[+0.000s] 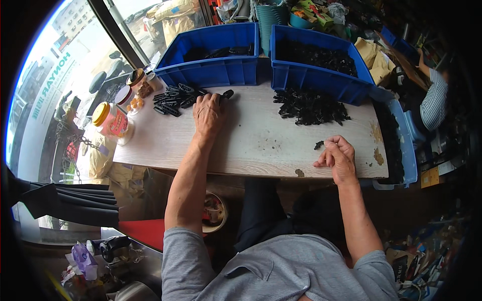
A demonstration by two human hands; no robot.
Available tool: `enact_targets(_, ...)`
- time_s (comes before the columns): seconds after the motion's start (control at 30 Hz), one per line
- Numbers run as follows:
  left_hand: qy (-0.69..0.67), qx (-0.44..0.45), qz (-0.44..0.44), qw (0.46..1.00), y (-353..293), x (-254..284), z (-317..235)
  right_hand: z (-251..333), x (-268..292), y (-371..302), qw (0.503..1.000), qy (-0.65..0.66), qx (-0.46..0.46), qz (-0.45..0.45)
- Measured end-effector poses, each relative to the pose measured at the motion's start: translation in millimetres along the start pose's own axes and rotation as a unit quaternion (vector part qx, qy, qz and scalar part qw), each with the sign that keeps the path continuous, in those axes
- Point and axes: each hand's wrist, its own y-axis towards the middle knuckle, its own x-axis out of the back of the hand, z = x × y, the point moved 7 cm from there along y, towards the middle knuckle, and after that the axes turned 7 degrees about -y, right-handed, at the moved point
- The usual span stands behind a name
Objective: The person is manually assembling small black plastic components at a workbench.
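Note:
My left hand [207,113] reaches to the far left of the table, palm down, with its fingers curled. A black oblong part [228,94] pokes out at its fingertips; the grip itself is partly hidden by the back of the hand. Beside it lies a pile of similar black oblong parts [173,99]. Near the front edge on the right, my right hand [339,158] pinches a small jagged black part [319,145] between thumb and forefinger. Farther back lies a heap of small black parts [309,106].
Two blue bins holding black parts, a left bin [211,72] and a right bin [321,83], stand along the table's [246,140] far side. A yellow-lidded jar [113,120] and other jars line the left edge. A light-blue crate [409,150] adjoins the right edge. Another person's striped sleeve [434,103] shows far right.

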Motion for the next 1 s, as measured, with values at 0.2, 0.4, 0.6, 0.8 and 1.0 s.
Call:
enact_targets(0.2,-0.214,0.046,-0.092,0.971,-25,18,-15,0,0,0,1.000,0.005,0.007,0.005)
enact_targets(0.4,-0.413,0.105,-0.084,0.901,-55,28,-54,0,0,1,1.000,0.002,0.007,0.001)
enact_targets(0.6,-0.299,0.074,-0.039,0.951,-68,33,-83,0,-1,1,1.000,0.001,0.006,-0.001)
enact_targets(0.8,-0.135,0.018,0.018,0.990,-69,26,-103,0,-1,0,1.000,0.021,0.014,-0.005)
enact_targets(1.0,-0.098,-0.002,0.165,0.981,-66,15,-123,0,-1,-1,1.000,0.002,0.017,-0.003)
